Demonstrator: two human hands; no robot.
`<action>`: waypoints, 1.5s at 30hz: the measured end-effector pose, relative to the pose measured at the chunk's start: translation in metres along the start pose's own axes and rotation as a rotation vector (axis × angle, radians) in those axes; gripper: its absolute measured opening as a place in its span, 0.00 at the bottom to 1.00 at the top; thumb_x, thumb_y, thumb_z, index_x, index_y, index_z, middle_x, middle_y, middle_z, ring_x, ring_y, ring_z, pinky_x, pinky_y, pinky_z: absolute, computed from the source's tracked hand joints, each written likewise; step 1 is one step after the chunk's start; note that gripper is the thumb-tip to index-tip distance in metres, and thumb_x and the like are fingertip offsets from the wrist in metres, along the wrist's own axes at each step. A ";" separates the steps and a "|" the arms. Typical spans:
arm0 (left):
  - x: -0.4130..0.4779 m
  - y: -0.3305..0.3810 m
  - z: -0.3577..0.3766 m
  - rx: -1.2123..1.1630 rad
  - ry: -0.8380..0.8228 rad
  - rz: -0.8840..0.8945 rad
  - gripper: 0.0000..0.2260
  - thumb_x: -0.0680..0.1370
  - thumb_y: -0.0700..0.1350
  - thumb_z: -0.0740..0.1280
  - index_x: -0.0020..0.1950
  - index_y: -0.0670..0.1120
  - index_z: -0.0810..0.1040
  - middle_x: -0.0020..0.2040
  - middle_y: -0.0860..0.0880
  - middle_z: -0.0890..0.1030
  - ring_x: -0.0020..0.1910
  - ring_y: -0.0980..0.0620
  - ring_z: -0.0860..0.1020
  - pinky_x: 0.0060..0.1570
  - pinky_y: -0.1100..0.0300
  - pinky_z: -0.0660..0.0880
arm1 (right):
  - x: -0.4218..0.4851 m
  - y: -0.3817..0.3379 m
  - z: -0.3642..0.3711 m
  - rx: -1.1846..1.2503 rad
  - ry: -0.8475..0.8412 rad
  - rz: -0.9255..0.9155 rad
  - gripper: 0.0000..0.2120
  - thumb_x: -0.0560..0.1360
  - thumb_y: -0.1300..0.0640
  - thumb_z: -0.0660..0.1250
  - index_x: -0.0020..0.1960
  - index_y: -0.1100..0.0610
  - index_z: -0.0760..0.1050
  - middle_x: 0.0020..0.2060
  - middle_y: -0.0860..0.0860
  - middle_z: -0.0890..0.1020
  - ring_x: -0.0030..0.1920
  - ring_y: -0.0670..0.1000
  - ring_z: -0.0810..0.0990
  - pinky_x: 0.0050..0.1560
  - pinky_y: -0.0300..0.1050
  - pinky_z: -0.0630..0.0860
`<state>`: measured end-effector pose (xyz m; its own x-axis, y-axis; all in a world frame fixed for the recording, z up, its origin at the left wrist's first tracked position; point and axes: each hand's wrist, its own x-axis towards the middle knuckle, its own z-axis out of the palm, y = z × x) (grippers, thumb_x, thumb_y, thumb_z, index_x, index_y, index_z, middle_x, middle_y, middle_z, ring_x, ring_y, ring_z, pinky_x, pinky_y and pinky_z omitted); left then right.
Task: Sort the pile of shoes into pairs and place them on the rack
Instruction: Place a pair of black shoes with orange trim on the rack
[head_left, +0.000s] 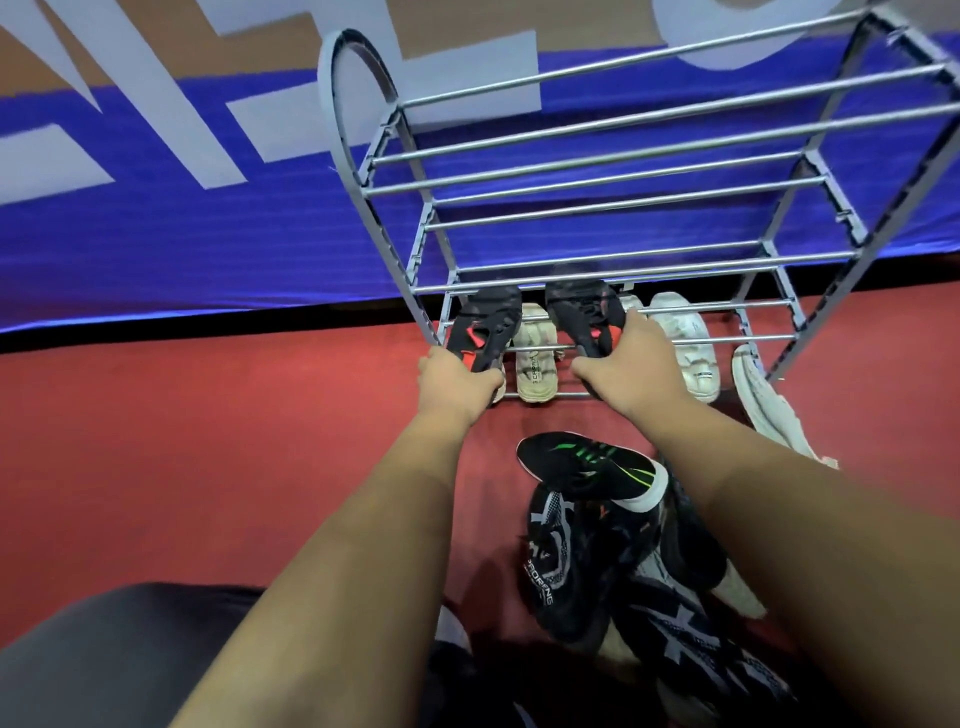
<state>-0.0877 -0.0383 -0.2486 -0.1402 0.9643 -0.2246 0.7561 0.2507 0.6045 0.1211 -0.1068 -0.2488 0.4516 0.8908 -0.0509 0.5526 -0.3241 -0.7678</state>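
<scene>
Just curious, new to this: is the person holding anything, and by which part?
Yes. The left hand grips the left black-and-red shoe by its heel end; the right hand grips the right black-and-red shoe likewise.

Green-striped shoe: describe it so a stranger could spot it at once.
Find the grey rack against the blue banner. On the red floor before it lies a pile of dark shoes. The shoe on top alone has green stripes.

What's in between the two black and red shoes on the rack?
A cream shoe sits between the left black shoe and the right black shoe, on the rack's lowest rails, in the head view.
</scene>
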 end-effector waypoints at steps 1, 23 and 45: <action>0.006 -0.002 0.006 -0.008 0.007 0.005 0.33 0.67 0.54 0.78 0.65 0.38 0.73 0.61 0.40 0.74 0.60 0.38 0.76 0.61 0.45 0.77 | 0.006 0.002 0.005 0.004 0.011 0.011 0.33 0.53 0.36 0.70 0.54 0.52 0.75 0.45 0.49 0.80 0.47 0.56 0.81 0.47 0.50 0.80; 0.123 -0.007 0.079 -0.011 0.136 0.093 0.32 0.75 0.53 0.77 0.67 0.34 0.70 0.67 0.38 0.71 0.68 0.37 0.69 0.71 0.48 0.66 | 0.115 -0.004 0.108 -0.171 -0.108 0.081 0.41 0.70 0.31 0.70 0.66 0.64 0.73 0.62 0.59 0.76 0.64 0.62 0.72 0.65 0.55 0.73; 0.064 -0.025 0.067 0.040 0.377 0.104 0.26 0.71 0.39 0.68 0.70 0.39 0.72 0.66 0.40 0.73 0.64 0.37 0.71 0.66 0.44 0.70 | 0.081 0.024 0.082 0.000 -0.095 -0.133 0.24 0.71 0.48 0.68 0.66 0.55 0.75 0.58 0.50 0.79 0.62 0.55 0.75 0.65 0.53 0.74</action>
<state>-0.0726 0.0118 -0.3289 -0.2811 0.9498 0.1374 0.8017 0.1537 0.5777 0.1137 -0.0160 -0.3239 0.3063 0.9519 -0.0089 0.6035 -0.2014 -0.7715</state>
